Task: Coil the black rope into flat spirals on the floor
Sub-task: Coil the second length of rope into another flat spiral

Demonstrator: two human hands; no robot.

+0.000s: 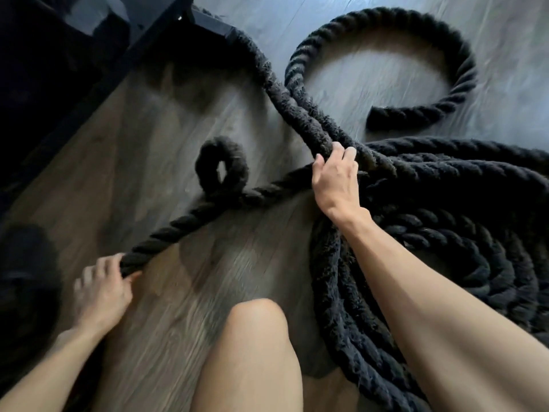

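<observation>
While both hands grip the black rope [190, 221], it runs diagonally from left hand [104, 289] up-right to right hand [335, 179].

The rope [383, 25] is black throughout, its strands making a diagonal twisted pattern, fuzzier at three o'clock. The floor [166, 162] is grey-brown wood grain in streaked planks, paler and bluish-grey toward one o'clock. Furniture [44, 69] at eleven o'clock is glossy black.
</observation>
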